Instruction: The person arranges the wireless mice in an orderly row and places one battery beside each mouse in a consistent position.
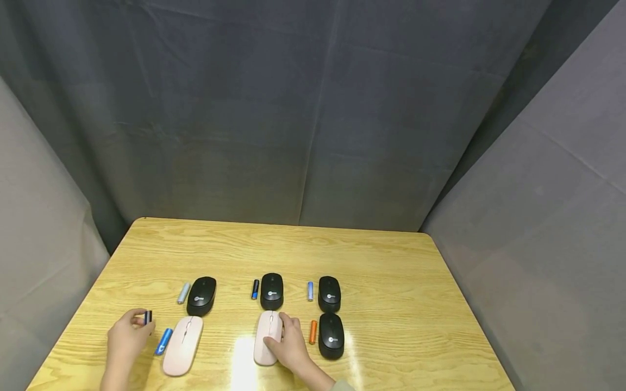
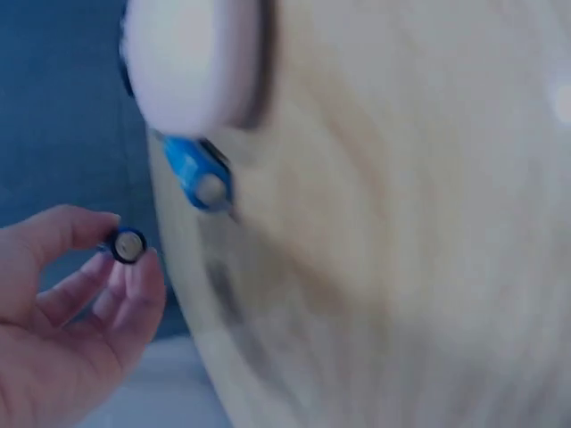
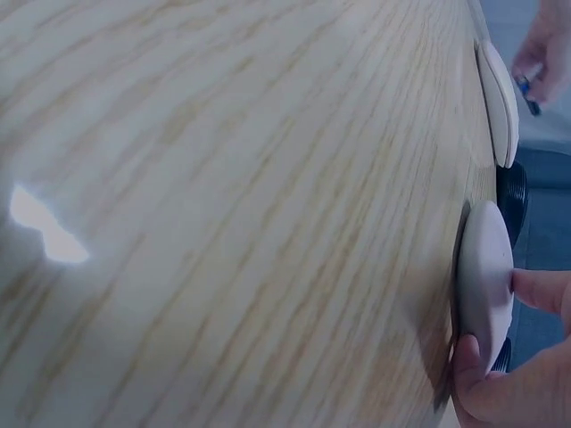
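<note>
A small dark battery [image 1: 148, 317] with blue on it is pinched between thumb and fingertips of my left hand [image 1: 128, 334]; in the left wrist view its round end [image 2: 128, 246] faces the camera, held off the table. Near this hand lie a blue battery [image 1: 163, 341] and a pale pink computer mouse [image 1: 183, 346]. My right hand [image 1: 293, 346] grips a second pale pink mouse [image 1: 265, 339] on the tabletop, thumb at the near part and a finger at the far right side. An orange battery [image 1: 313, 332] and a black mouse [image 1: 331, 335] lie just right of that hand.
Along a row farther back sit black mice [image 1: 201, 296], [image 1: 271, 291] and a third black mouse [image 1: 330, 294]. A pale battery [image 1: 183, 292], a black-and-blue battery [image 1: 255, 289] and a light blue battery [image 1: 310, 291] lie left of them. Grey curtains [image 1: 235, 108] surround the wooden table [image 1: 401, 304].
</note>
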A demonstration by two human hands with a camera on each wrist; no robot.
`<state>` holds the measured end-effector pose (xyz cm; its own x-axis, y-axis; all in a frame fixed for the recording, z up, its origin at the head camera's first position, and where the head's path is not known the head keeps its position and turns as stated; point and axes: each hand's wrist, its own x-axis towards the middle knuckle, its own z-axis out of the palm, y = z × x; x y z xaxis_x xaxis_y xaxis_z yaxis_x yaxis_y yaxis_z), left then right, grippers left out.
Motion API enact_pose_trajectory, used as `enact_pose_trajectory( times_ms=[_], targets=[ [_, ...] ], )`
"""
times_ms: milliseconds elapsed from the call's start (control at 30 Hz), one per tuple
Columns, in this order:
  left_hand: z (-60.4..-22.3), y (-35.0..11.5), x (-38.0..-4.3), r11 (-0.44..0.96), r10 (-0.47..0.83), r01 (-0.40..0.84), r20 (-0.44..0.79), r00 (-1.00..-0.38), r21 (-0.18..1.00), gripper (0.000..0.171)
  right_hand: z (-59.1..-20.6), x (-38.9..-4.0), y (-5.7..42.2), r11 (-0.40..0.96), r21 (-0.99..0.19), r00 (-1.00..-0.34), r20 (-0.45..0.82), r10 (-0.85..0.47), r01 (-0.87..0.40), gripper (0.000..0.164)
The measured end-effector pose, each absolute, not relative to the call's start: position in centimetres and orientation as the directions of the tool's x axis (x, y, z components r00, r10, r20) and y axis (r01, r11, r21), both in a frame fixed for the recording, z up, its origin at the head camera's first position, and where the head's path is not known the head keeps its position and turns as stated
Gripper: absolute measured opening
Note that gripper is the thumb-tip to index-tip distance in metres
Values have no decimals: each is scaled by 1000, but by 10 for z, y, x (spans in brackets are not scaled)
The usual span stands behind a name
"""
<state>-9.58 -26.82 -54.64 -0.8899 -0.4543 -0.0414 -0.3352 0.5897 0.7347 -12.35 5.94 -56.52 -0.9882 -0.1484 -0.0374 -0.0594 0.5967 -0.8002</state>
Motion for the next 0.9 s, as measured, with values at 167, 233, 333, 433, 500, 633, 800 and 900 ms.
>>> enact_pose_trajectory(
  times_ms=[167,233,333,433,500,633,800,900],
  targets=[
    [-534,-246,-108,558,-417,-279,-27,-908,782,44,-565,-124,60,595,-802,-989,-35,-145,-59,64],
    [-528,-236,-111,564,-388,-248,-12,-922,788,44,-566,-124,60,593,-803,-989,-30,-146,-63,65],
    [-521,-219,-115,569,-333,-201,0,-943,798,44,-567,-124,60,596,-800,-989,-23,-147,-70,65],
    [-518,-203,-118,558,-275,-173,-15,-961,812,44,-569,-124,60,601,-795,-989,-14,-146,-78,65],
    [-519,-193,-119,557,-238,-149,-15,-971,817,43,-569,-124,60,599,-797,-989,-9,-145,-81,65],
    [-525,-173,-121,570,-184,-100,8,-983,815,40,-570,-124,60,592,-801,-989,-2,-149,-88,65],
    [-539,-153,-123,577,-157,-75,20,-987,813,38,-571,-124,60,595,-798,-989,1,-149,-90,66],
    [-547,-143,-123,576,-140,-65,20,-990,815,38,-572,-125,61,599,-796,-989,1,-148,-90,66]
  ],
)
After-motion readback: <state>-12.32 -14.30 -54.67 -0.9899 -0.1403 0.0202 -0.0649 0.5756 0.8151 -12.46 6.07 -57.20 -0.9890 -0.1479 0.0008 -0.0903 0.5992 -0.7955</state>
